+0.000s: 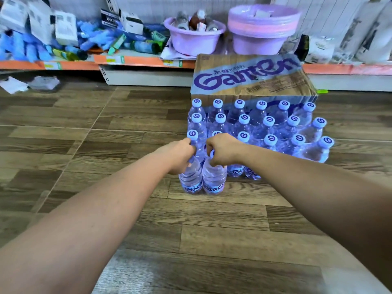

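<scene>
Wood-grain floor (101,134), laid in brown plank-pattern squares with a dull sheen, fills the near part of the view, and two bare forearms stretch out over it. On the left hand (180,154) the fingers (192,149) are curled round the neck of the left bottle (191,177), a clear, ribbed plastic bottle with a blue label band near its base. On the right hand (222,151) the fingers (214,161) are closed over the cap and neck of the right bottle (214,179), which is of the same make. Both bottles are upright, side by side and touching, at the front left corner of the block of bottles (267,128), whose round pale-blue caps, each printed with a swirl, stand in tight rows. Whether the two held bottles rest on the floor or hang just above it cannot be told. Just behind the block sits a brown corrugated carton (275,85) with big purple lettering on a blue band. Farther back runs a low shelf (137,60) with an orange edge strip. It carries a round lilac plastic basin (194,42) holding small bottles, a stack of basins (261,30) in thin film, blue rolls (27,47) and white boxes (65,27).
</scene>
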The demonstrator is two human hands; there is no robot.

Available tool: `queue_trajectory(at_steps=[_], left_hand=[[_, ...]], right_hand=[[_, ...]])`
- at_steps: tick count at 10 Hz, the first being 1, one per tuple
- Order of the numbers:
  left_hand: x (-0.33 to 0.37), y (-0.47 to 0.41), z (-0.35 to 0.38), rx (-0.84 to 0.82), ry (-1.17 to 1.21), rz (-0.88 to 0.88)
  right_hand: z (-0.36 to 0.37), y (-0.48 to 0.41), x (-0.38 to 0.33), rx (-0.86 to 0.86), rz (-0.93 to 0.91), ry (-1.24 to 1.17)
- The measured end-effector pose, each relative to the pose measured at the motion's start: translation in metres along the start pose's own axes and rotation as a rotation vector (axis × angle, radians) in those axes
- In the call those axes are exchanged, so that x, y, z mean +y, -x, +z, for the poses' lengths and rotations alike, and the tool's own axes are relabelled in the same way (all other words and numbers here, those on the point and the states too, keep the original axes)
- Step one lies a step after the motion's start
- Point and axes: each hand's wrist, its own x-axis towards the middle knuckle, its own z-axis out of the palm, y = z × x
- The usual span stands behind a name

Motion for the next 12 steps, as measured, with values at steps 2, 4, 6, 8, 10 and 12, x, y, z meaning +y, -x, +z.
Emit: queue_trajectory(at_steps=[2, 4, 6, 8, 10, 12], left_hand=[[0.001, -0.006, 0.005, 0.005, 0.005, 0.017], [0.002, -0.008, 0.003, 0.023, 0.041, 0.031], [-0.005, -0.007, 0.015, 0.1, 0.139, -0.006], [-0.014, -0.001, 0.022, 0.136, 0.321, -0.083], [-0.018, -0.006, 0.024, 0.118, 0.296, -0.07], [-0.049, -0.005, 0.027, 0.178, 0.636, -0.124]], right_hand=[[0.004, -0.001, 0.005, -0.008, 0.014, 0.0], [0.007, -0.005, 0.006, -0.035, 0.04, -0.036], [0.013, -0.005, 0.007, -0.014, 0.067, -0.128], [0.011, -0.004, 0.003, -0.015, 0.093, -0.128], [0.011, -0.011, 0.001, -0.053, 0.125, -0.025], [0.012, -0.019, 0.001, -0.087, 0.152, -0.033]])
